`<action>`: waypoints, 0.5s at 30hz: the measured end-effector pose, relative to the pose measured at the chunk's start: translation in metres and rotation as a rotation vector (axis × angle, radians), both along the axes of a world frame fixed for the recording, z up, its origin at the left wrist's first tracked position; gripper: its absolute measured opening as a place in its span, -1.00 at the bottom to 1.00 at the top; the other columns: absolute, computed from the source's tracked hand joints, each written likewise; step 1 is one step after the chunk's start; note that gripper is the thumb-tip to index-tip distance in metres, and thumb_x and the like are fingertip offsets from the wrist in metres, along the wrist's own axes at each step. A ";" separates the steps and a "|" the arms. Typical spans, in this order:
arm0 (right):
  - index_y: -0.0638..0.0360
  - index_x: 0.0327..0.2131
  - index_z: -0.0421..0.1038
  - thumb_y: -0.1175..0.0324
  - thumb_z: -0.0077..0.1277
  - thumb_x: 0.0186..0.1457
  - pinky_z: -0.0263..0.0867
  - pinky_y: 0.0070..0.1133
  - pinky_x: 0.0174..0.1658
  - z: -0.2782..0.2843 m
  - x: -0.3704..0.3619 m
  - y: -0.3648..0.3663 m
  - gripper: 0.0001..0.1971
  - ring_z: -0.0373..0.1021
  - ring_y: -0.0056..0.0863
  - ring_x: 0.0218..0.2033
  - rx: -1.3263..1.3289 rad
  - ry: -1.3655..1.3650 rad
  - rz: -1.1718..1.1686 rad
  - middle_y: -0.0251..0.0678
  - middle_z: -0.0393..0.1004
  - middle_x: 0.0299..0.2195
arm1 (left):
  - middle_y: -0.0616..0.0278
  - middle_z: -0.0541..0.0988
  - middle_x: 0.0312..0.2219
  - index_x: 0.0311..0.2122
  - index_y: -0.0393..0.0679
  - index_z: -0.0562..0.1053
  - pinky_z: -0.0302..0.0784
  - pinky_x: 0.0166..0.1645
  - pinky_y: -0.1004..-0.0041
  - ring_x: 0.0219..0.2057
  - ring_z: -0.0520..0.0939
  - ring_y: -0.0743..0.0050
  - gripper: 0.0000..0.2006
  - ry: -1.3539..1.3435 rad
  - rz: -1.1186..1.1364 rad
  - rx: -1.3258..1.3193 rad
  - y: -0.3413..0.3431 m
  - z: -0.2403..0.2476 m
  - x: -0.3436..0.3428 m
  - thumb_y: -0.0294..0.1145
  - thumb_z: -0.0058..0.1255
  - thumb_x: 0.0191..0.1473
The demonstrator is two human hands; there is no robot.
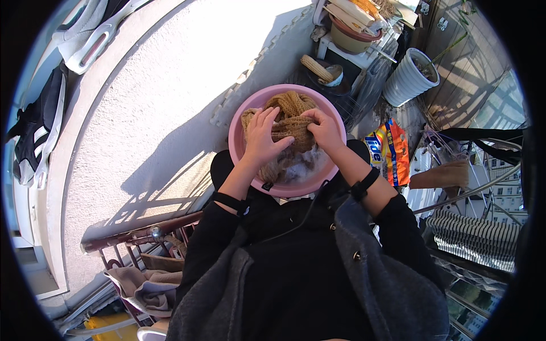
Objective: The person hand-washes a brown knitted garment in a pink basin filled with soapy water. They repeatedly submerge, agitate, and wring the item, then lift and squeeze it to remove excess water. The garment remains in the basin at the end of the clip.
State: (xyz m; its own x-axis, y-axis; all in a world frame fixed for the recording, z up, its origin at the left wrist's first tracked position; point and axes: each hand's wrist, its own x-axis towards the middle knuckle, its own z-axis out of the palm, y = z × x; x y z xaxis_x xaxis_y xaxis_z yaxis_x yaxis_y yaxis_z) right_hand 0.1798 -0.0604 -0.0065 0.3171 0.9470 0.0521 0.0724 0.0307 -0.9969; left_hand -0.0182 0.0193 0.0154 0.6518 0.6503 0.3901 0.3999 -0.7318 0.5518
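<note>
A brown knitted garment (294, 104) lies bunched in a round pink basin (236, 126) between my knees. Pale, sudsy-looking water (305, 166) shows in the near part of the basin, beside a greyish-brown wet clump whose kind I cannot tell. My left hand (263, 139) rests on the left side of the knit, fingers stretched and thumb apart. At the right side of the garment, my right hand (326, 132) pinches a fold between thumb and fingers. The lower part of the knit is hidden under my hands.
An orange detergent bag (397, 154) lies right of the basin. Beyond it stand a ribbed white planter (410, 79) and a brown pot (348, 38). A pale wall (148, 102) borders my left, with a metal railing (136, 236) and draped cloth (145, 288) nearer me.
</note>
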 end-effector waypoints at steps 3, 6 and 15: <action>0.30 -0.19 0.38 0.71 -0.18 -0.04 0.33 -0.60 -0.06 0.029 0.001 0.016 -0.70 0.41 -0.53 -0.19 0.061 0.185 0.023 -0.29 0.46 -0.22 | -0.10 0.31 0.11 0.20 -0.18 0.21 0.09 0.26 0.13 0.19 0.24 -0.12 -0.14 0.004 -0.100 -0.121 -0.001 0.016 0.018 -0.09 0.29 -0.23; 0.24 -0.15 0.37 0.69 -0.19 0.01 0.31 -0.58 0.00 0.044 -0.006 0.026 -0.69 0.41 -0.51 -0.16 0.143 0.587 0.080 -0.27 0.46 -0.17 | -0.02 0.36 0.05 0.20 -0.21 0.18 0.21 0.21 0.28 0.11 0.37 0.13 -0.11 -0.334 -0.220 -0.552 0.007 0.023 0.033 -0.23 0.35 -0.27; 0.15 0.16 0.19 0.31 -0.14 0.22 0.12 -0.48 0.18 0.023 -0.046 0.020 -0.56 0.24 -0.46 0.09 -0.027 0.633 -0.038 -0.29 0.29 0.11 | 0.14 0.44 -0.07 0.05 -0.27 0.28 0.38 0.06 0.40 -0.04 0.47 0.38 -0.43 -0.819 0.015 -1.092 0.006 0.015 0.030 -0.46 0.19 -0.13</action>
